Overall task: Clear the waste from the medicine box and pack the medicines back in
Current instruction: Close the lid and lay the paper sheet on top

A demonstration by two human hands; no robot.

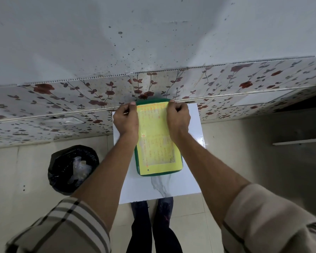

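gripping the far corners of the green medicine box [160, 173] on the small white table [186, 179], left hand [126, 121] and right hand [178, 119] clamp its yellow lid [157, 143].

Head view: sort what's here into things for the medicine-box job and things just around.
For the job: green medicine box with yellow lid; left hand and right hand gripping its far corners; black-lined waste bin; white table.

Just around: floral wall tiles; floor.
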